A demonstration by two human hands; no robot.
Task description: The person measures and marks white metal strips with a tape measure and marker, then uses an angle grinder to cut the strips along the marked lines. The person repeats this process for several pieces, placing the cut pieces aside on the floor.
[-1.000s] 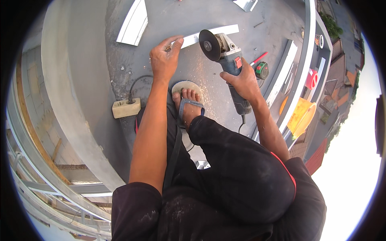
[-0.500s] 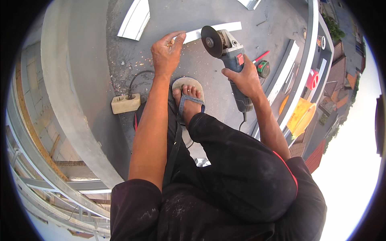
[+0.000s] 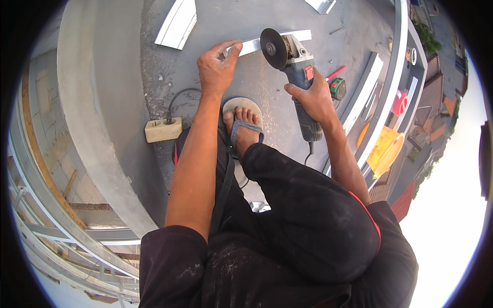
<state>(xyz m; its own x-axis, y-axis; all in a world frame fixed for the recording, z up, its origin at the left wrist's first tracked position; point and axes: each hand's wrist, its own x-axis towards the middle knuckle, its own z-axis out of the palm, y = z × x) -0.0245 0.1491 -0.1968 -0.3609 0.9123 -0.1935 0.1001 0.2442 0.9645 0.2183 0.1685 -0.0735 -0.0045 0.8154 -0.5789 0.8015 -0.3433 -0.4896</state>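
My left hand point(image 3: 218, 64) is closed on the near end of a narrow white metal strip point(image 3: 250, 46), pinching it between thumb and fingers. My right hand point(image 3: 313, 97) grips the body of an angle grinder point(image 3: 303, 123), whose black disc point(image 3: 273, 49) stands by the strip, just right of my left hand, and hides part of it. Small sparks fly below the disc, near my sandalled foot point(image 3: 245, 128). Right of the grinder lie a red marker-like stick point(image 3: 337, 72) and a green-and-black tape measure point(image 3: 338, 89).
A beige socket block point(image 3: 162, 131) with a plugged cable lies at the left, beside a concrete ledge point(image 3: 82, 102). Metal channels point(image 3: 359, 97), a yellow plastic container point(image 3: 384, 151) and a red object point(image 3: 399, 102) line the right. A white offcut point(image 3: 174, 25) lies at the top.
Both hands, the strip and the grinder have shifted slightly right and up in the picture. The spray of sparks has changed and now looks fainter than a second ago.
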